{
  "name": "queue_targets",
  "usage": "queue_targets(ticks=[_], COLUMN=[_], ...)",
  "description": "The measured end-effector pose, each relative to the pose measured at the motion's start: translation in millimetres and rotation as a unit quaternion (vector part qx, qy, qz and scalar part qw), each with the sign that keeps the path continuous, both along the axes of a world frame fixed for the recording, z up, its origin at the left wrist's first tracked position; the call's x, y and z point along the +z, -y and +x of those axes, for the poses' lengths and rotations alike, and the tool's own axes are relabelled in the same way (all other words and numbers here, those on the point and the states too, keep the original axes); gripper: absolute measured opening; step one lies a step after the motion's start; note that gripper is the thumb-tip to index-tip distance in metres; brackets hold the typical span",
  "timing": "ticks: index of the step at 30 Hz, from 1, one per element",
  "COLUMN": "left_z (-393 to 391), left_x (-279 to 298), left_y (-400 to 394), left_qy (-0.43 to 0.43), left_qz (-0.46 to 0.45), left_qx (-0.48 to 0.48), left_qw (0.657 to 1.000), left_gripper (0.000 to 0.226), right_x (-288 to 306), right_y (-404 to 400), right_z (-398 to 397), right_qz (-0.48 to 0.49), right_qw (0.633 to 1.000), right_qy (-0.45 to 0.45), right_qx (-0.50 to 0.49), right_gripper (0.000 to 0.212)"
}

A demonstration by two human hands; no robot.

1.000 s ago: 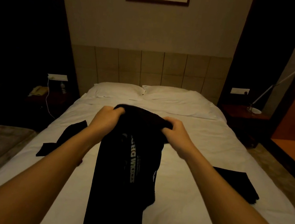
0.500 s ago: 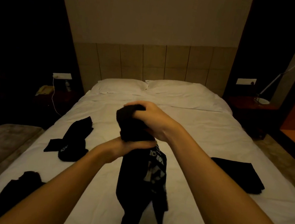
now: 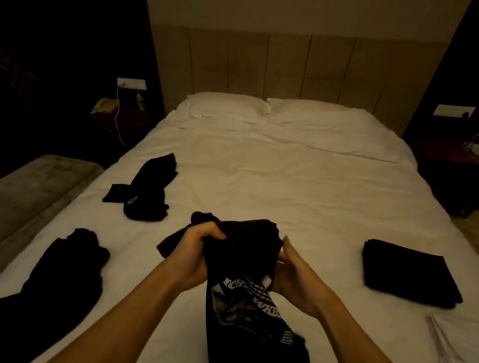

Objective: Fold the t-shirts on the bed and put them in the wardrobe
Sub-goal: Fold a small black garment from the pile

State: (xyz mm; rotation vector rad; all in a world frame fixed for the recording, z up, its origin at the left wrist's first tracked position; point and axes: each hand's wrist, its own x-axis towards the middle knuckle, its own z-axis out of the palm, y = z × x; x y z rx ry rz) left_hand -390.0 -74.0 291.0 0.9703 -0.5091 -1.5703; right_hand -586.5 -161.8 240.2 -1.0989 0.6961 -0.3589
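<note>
- Hands sit lower and wider apart than half a second ago, when the right hand was stacked above the left on a bunched knot of cloth.
- Left hand (image 3: 196, 250) grips a gathered edge of the black printed t-shirt (image 3: 249, 299); right hand (image 3: 295, 277) holds the opposite side, fingers curled into the fabric beside a white label.
- Shirt now hangs between both hands, its tail touching the bed (image 3: 291, 195), print facing up, so it looks about to be spread flat for folding.
- Two crumpled black t-shirts, one far (image 3: 146, 192) and one near (image 3: 51, 287), lie on the left, unfolded.
- Folded black t-shirt (image 3: 409, 274) and folded white cloth (image 3: 467, 348) rest on the right; no wardrobe is visible.
</note>
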Motion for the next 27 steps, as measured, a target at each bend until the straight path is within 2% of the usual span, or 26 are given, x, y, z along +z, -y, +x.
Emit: queue_targets(ticks=[1, 3, 7, 11, 13, 14, 15, 17, 18, 19, 21, 22, 23, 24, 25, 27], left_z=[7, 21, 38, 51, 61, 69, 76, 91, 96, 97, 80, 65, 51, 38, 31, 36], left_x=[-4, -9, -15, -24, -25, -23, -15, 9, 24, 40, 63, 72, 78, 79, 76, 73], left_y=[-2, -5, -15, -20, -28, -33, -39, -44, -42, -37, -18, -8, 2, 12, 21, 32], left_qy=[-0.007, -0.013, 0.028, 0.145, 0.222, 0.295, 0.392, 0.603, 0.684, 0.737, 0.760, 0.729, 0.673, 0.611, 0.576, 0.573], left_qz=[0.004, 0.004, 0.010, 0.050, 0.083, 0.114, 0.151, 0.211, 0.200, 0.153, -0.027, -0.112, -0.164, -0.192, -0.200, -0.197], left_qx=[0.009, 0.020, 0.030, 0.008, -0.045, -0.091, -0.160, -0.274, -0.273, -0.233, -0.149, -0.150, -0.179, -0.217, -0.235, -0.217], left_qw=[1.000, 1.000, 0.999, 0.988, 0.970, 0.944, 0.893, 0.719, 0.646, 0.616, 0.632, 0.658, 0.699, 0.736, 0.757, 0.765], left_gripper=[0.062, 0.060, 0.020, 0.039, 0.055, 0.069, 0.083, 0.090, 0.090, 0.093, 0.096, 0.090, 0.075, 0.057, 0.041, 0.016], right_x=[5, 17, 46, 74, 91, 101, 109, 122, 128, 134, 142, 146, 149, 152, 154, 163], right_y=[-3, -1, 16, 25, 26, 26, 25, 25, 24, 24, 21, 18, 15, 12, 11, 12], right_z=[2, 7, 11, 25, 33, 35, 37, 37, 37, 38, 43, 47, 51, 54, 54, 48], right_qz=[-0.006, -0.049, -0.110, -0.208, -0.249, -0.271, -0.294, -0.328, -0.343, -0.358, -0.380, -0.384, -0.387, -0.390, -0.392, -0.392], right_qw=[1.000, 0.999, 0.992, 0.967, 0.960, 0.955, 0.948, 0.936, 0.930, 0.923, 0.911, 0.908, 0.906, 0.903, 0.898, 0.887], right_qy=[0.003, -0.016, -0.036, -0.095, -0.088, -0.087, -0.091, -0.095, -0.097, -0.101, -0.105, -0.103, -0.101, -0.103, -0.113, -0.145], right_qx=[-0.004, 0.008, 0.051, 0.110, 0.097, 0.087, 0.083, 0.086, 0.092, 0.100, 0.119, 0.129, 0.137, 0.148, 0.164, 0.196], right_gripper=[0.061, 0.054, 0.059, 0.022, 0.015, 0.016, 0.017, 0.019, 0.020, 0.020, 0.019, 0.019, 0.019, 0.019, 0.018, 0.018])
